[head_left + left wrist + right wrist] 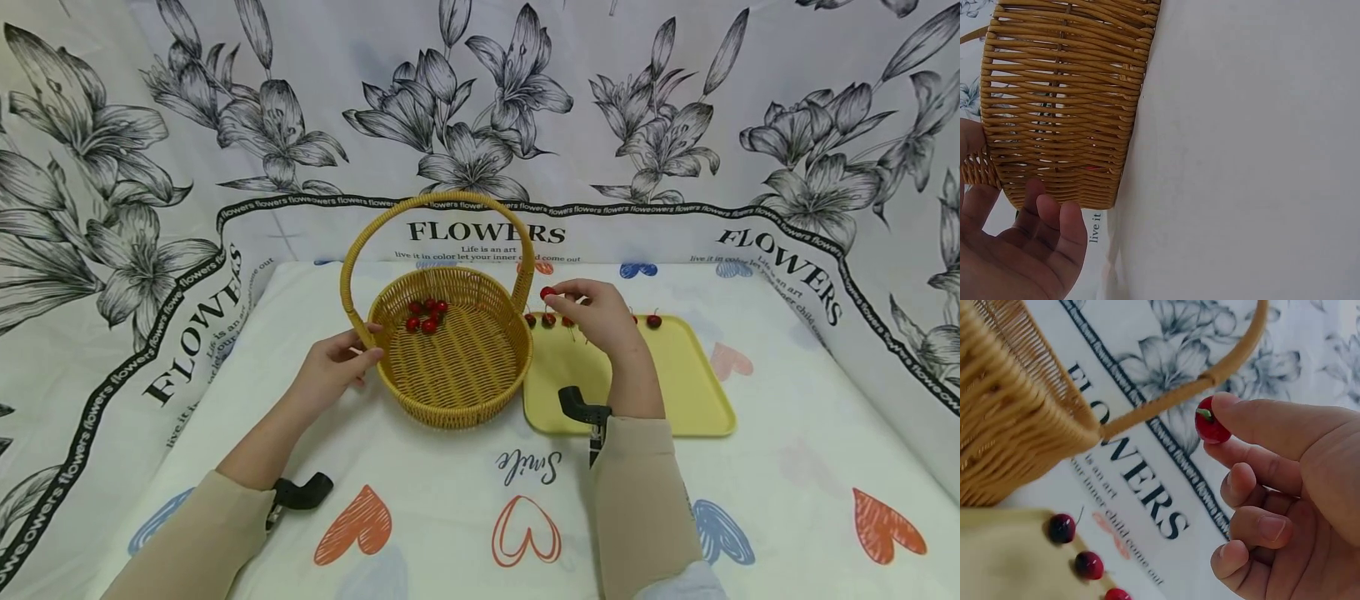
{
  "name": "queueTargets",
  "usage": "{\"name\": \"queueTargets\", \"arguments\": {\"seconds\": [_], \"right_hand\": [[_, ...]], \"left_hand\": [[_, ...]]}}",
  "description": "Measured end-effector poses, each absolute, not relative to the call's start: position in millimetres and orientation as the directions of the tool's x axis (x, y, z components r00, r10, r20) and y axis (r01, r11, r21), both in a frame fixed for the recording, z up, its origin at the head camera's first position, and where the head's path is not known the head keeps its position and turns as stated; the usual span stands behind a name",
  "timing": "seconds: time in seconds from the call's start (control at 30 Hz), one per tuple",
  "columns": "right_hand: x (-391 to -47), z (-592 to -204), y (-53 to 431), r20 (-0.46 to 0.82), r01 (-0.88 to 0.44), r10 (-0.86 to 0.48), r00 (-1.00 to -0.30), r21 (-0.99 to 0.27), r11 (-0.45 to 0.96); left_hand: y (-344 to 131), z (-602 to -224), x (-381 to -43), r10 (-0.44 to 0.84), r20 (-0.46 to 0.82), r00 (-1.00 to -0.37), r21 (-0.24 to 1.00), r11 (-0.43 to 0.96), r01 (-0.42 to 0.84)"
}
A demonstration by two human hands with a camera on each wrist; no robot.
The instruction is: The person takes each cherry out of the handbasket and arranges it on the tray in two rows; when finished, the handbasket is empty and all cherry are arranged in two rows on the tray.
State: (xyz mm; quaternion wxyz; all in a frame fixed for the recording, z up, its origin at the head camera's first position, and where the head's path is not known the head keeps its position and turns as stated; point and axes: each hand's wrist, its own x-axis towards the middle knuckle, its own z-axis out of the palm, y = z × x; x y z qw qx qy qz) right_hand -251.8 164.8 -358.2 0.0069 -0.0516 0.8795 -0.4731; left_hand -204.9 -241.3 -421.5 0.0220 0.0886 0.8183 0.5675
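Note:
Between thumb and forefinger, my right hand pinches a red cherry, a bit of green stem showing. It is held up beside the basket's right side, above the tray's far edge. My left hand grips the left side of a yellow-brown wicker basket, thumb and fingers at the rim where the tall handle joins. Inside the basket, several red cherries lie together toward the back left. More cherries line the far edge of a yellow tray, partly hidden behind my right hand.
The tray stands just right of the basket, close to its wall. A white cloth printed with hearts covers the table. Behind it hangs a curtain with black flower drawings. The basket's handle arches high over its opening.

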Motion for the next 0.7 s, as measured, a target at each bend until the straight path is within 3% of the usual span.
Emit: {"name": "queueTargets", "arguments": {"seconds": [0.37,0.7], "right_hand": [[-274.4,-407.1,162.6,-0.064,-0.043,-0.136,-0.989,-0.747,0.663],[-277.0,-427.0,148.7,-0.123,0.012,-0.103,-0.987,-0.693,0.720]], "left_hand": [[-240.6,-421.2,-205.2,0.163,0.060,-0.985,0.935,0.337,0.113],[-239.8,-422.3,-205.5,0.164,0.065,-0.984,0.934,0.337,0.118]]}}
